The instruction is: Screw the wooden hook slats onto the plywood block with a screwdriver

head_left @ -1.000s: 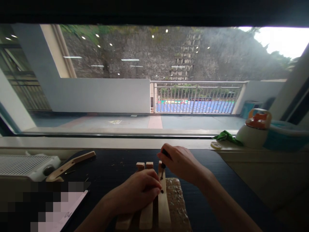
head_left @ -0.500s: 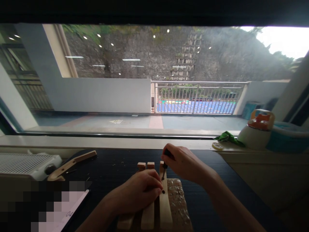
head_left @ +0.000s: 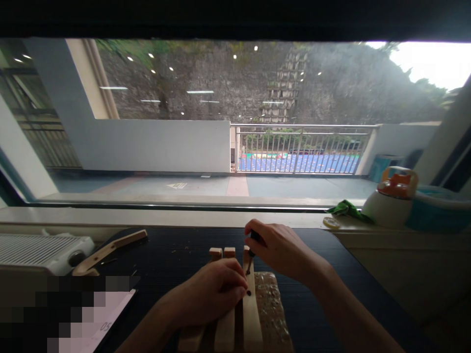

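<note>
Three pale wooden slats (head_left: 250,316) lie side by side, running away from me, on a speckled board (head_left: 270,306) over a dark mat (head_left: 176,252). My left hand (head_left: 211,294) is closed over the left and middle slats, pressing them down. My right hand (head_left: 277,247) is closed round the black handle of a small screwdriver (head_left: 251,250), held upright. Its tip points down at the right-hand slat, just beyond a small dark hole (head_left: 248,293) in that slat.
A curved wooden piece (head_left: 110,250) lies on the mat at the left, beside a white ribbed appliance (head_left: 40,250). A blurred tablet or paper (head_left: 99,318) sits at the lower left. On the sill at the right are a green cloth (head_left: 348,209), a white-and-orange container (head_left: 392,196) and a teal tub (head_left: 437,208).
My right hand with the screwdriver has shifted slightly; the tool stays over the right slat. My left hand has stayed on the slats.
</note>
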Demonstrator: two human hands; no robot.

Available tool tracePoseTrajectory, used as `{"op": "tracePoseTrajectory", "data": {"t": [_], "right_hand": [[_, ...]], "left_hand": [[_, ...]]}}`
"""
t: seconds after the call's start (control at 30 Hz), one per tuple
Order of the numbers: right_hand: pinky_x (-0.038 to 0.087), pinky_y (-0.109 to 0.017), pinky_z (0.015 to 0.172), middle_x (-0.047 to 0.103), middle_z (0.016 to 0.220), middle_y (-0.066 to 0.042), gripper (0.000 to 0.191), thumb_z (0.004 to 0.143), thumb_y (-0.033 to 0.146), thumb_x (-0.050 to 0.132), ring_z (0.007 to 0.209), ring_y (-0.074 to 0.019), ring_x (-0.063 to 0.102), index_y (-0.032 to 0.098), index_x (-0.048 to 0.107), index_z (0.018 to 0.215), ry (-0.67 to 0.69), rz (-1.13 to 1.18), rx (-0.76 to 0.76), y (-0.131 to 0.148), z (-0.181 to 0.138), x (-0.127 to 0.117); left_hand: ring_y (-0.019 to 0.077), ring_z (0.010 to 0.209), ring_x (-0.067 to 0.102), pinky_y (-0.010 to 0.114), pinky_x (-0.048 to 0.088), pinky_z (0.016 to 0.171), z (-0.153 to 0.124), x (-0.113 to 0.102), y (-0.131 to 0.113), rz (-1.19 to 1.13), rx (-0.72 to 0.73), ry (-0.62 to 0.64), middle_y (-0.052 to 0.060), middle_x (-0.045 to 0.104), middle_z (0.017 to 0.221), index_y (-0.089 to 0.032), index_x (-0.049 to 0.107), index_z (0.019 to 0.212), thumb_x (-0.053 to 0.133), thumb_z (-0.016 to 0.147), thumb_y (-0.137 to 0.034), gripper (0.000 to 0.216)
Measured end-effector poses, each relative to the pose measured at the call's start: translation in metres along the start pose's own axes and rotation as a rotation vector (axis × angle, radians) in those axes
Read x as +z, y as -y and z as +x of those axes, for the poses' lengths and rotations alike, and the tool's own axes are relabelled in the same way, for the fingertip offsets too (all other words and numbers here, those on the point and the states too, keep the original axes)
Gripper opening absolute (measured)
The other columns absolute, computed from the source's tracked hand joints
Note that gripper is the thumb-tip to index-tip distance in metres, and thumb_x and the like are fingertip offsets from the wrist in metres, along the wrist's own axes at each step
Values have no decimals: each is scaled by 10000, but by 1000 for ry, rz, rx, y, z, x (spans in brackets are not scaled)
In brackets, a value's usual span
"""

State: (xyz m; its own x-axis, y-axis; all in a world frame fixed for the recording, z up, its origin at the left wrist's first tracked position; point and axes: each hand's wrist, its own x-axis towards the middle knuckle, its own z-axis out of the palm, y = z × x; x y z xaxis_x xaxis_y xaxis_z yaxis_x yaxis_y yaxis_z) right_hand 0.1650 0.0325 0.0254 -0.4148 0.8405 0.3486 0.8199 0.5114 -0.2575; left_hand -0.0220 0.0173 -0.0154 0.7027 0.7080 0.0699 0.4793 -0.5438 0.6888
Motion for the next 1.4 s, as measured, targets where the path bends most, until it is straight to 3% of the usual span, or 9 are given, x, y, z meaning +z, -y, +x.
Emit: {"op": "tracePoseTrajectory", "data": {"t": [0.37, 0.63, 0.73, 0.87, 1.1, 1.4], "right_hand": [[193, -253, 504, 576, 624, 17, 213, 850, 407, 455, 540, -100, 443, 211, 526, 801, -4, -85, 120, -4, 4, 8], [219, -256, 546, 614, 722, 1, 201, 864, 242, 392, 604, -112, 491, 217, 521, 1016, 24, -61, 6, 5, -1, -2], [215, -253, 541, 604, 698, 9, 188, 859, 246, 401, 577, -107, 465, 212, 509, 1008, 23, -50, -20, 6, -1, 0], [205, -250, 524, 597, 668, 6, 141, 865, 276, 391, 552, -103, 437, 201, 509, 891, 6, -47, 32, 5, 1, 5], [211, -251, 509, 592, 650, -16, 226, 871, 370, 395, 556, -117, 455, 188, 516, 812, 25, -51, 168, -1, 4, 5], [251, -241, 563, 610, 726, 2, 251, 856, 235, 406, 622, -108, 494, 223, 532, 1073, 30, 25, -16, 5, -1, -3]], "left_hand": [[134, 835, 572, 205, 428, 745, 0, 0, -1, -13, -21, 14, 14, 611, 975, -206, 695, 874, 467, 837, -220, 231], [125, 812, 570, 198, 428, 721, 0, -1, -2, -3, -13, 5, 10, 608, 952, -199, 692, 846, 467, 835, -200, 226], [124, 812, 569, 194, 428, 718, 1, 0, -2, -1, -10, -2, 10, 608, 946, -201, 693, 849, 466, 835, -193, 227], [127, 820, 569, 195, 427, 728, 1, 0, -1, 1, -9, -3, 10, 611, 943, -201, 695, 841, 469, 834, -194, 226], [133, 832, 572, 211, 426, 747, 1, -1, 0, -8, -9, 14, 14, 611, 972, -200, 694, 866, 473, 843, -212, 223], [124, 810, 564, 203, 429, 720, 1, 0, 1, -37, -21, 14, 15, 604, 955, -194, 693, 845, 465, 841, -209, 229]]}}
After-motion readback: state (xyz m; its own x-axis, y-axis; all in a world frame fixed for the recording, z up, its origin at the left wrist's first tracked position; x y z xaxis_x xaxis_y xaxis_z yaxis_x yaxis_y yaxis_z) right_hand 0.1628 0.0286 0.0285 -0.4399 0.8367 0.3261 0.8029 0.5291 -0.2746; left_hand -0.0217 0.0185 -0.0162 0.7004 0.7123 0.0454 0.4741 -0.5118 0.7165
